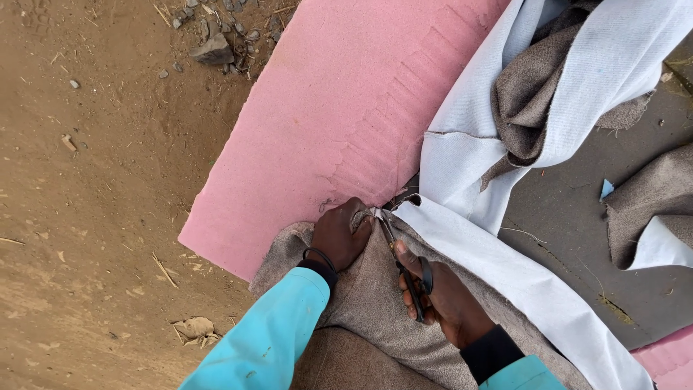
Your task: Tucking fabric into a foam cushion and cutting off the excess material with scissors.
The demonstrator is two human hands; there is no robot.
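A pair of black-handled scissors (408,278) is held in the right hand (444,296), just below the centre of the frame, with the fingers closed through and around the loops so that the blades can be worked; the blades point up and to the left, towards the spot where the cloth edge meets the foam. The grey-brown fabric (375,303) is pinched by the left hand (339,235) right beside the blade tips, the fingers curled shut on a fold of it, apparently so that the cloth is kept taut and raised where it is being cut. The fabric is draped over the lower middle of the frame, seemingly across the person's lap, which keeps the cutting line close to both hands. Its white backing (505,274) is turned outward in a long strip running towards the lower right, and more of it is heaped in the upper right. A pink foam slab (339,108) is laid flat across the upper centre, partly under the cloth. Bare dirt ground (94,217) fills the left side, with a stone (213,49) at the top. Turquoise sleeves (271,339) are seen at the bottom edge
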